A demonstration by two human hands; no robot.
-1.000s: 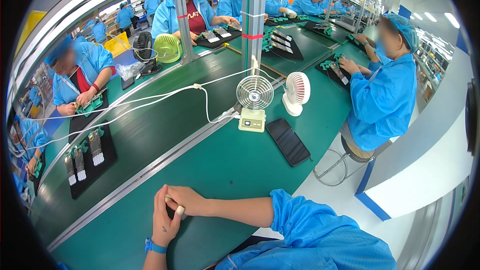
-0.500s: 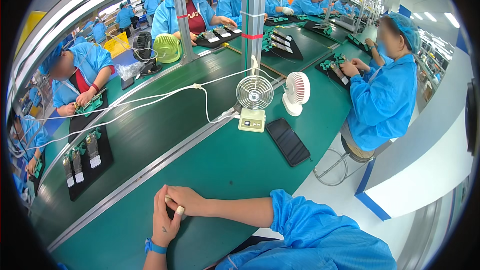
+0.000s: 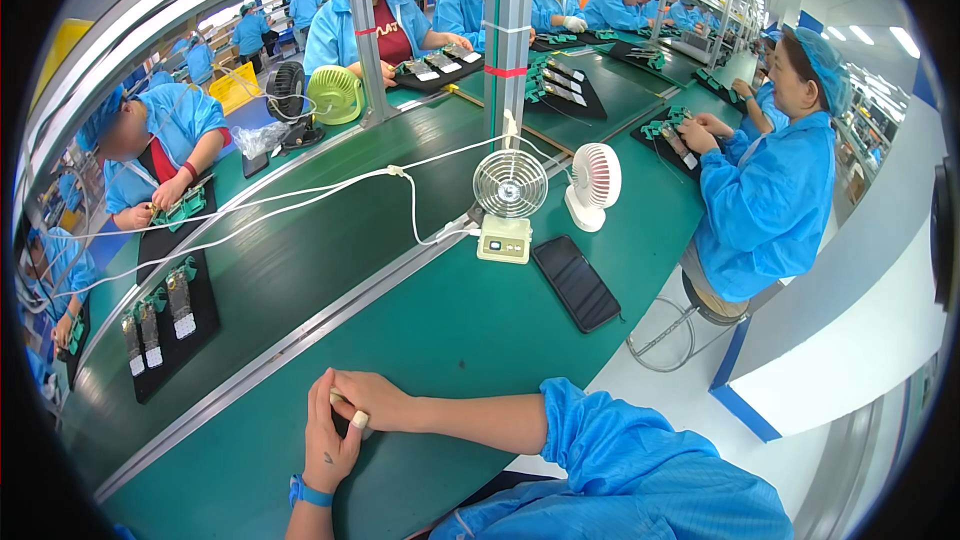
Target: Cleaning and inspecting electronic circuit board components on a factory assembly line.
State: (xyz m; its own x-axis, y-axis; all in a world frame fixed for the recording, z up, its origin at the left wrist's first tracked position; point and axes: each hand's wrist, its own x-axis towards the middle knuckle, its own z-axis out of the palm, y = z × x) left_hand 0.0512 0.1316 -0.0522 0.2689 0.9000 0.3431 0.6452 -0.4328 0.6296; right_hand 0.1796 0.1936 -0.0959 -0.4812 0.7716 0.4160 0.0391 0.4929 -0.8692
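left hand (image 3: 328, 440): grip closed round small pale cylindrical piece (image 3: 358, 421), upright on green tabletop (image 3: 470, 340)
right hand (image 3: 368, 400): laid over left, fingertips pinching same piece
nearby: black flat phone (image 3: 576, 282), well apart

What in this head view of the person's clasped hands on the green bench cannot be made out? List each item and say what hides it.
- Small pale thing between the hands: mostly covered by the right hand and left hand, kind unclear.
- Left forearm: cut off by the lower edge.
- Parts on the black tray: too small and bent by the fisheye rim.
- Black slab by the small fan: surface dark, no detail.
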